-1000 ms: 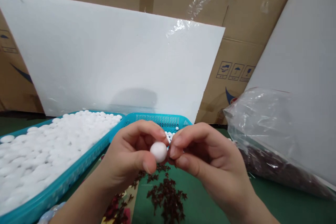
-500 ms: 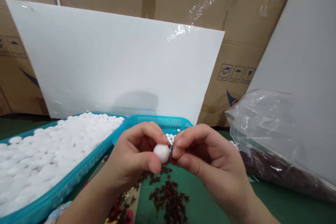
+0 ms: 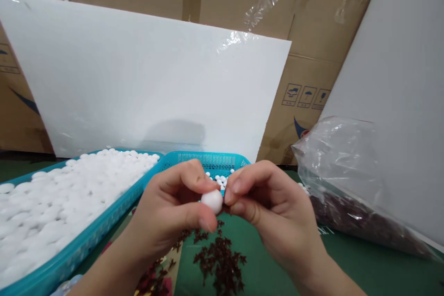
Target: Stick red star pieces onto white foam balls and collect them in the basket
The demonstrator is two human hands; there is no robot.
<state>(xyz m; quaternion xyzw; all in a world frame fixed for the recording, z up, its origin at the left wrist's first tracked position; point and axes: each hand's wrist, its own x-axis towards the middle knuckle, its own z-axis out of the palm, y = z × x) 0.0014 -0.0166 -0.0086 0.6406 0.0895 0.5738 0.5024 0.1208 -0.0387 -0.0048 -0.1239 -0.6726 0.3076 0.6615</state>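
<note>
The ball-filled tray point(image 3: 86, 245) lies left, the bag point(image 3: 350, 194) right, the board point(image 3: 149, 78) behind, the leaf pile point(image 3: 222, 263) in front.

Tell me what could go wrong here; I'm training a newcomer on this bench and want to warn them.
1. The white ball is pinched only at the fingertips of the left hand and right hand, so it could slip and roll off.
2. The dark red star pieces lie loose on the green table right under the wrists and could get swept off.
3. The clear bag lies close to the right hand and might be nudged.
</note>
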